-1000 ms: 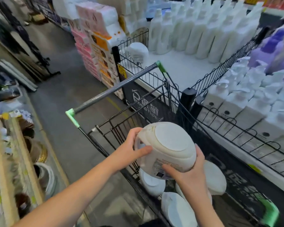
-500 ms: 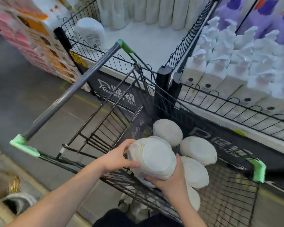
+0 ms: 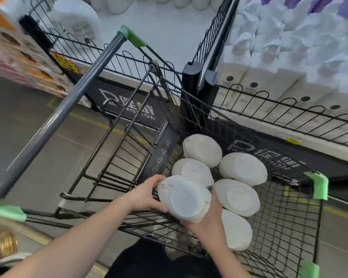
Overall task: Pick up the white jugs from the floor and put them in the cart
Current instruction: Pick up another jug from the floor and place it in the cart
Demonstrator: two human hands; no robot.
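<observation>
Over the black wire cart, left hand and right hand fingers are grasping a white plastic jug, probably awaiting lowering beside stowed jugs.

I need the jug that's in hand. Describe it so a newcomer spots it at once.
Find the black wire cart in the middle, with five white jugs standing bases up inside. Near its left side is a sixth jug, above the others. Only it is gripped by the left hand and right hand.
</observation>
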